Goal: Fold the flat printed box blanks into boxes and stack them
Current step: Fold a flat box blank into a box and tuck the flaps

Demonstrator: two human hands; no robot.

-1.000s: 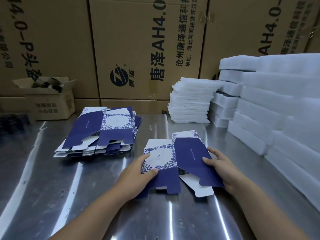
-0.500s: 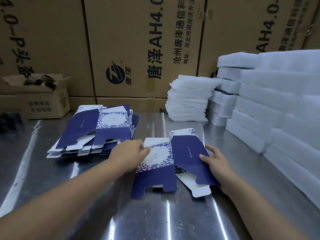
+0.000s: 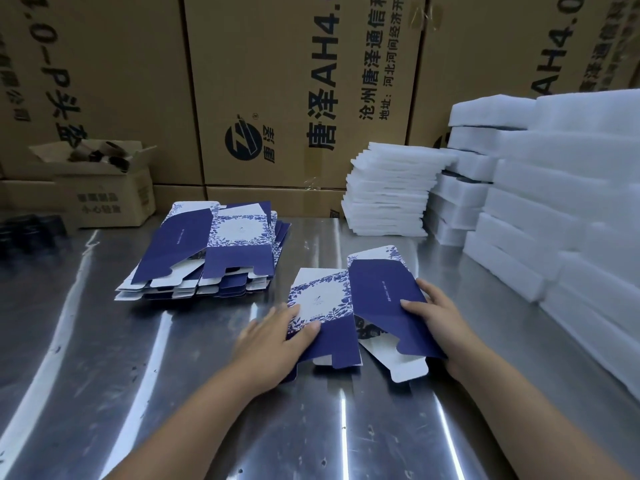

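Your box blank (image 3: 360, 306) sits on the steel table (image 3: 138, 393), near and centre, partly opened up: the floral white panel lies on the left and the dark blue panel tilts up on the right. Your right hand (image 3: 440, 323) pinches that blue panel at its right edge, thumb on top. Your left hand (image 3: 273, 344) is on the near-left corner with the thumb over the print, but it's blurry, so I can't tell if the fingers are curled under or flat. The pile of blanks (image 3: 207, 251) is further back on the left. White foam pads (image 3: 554, 202) are stacked along the right, with big cartons (image 3: 294, 98) behind.
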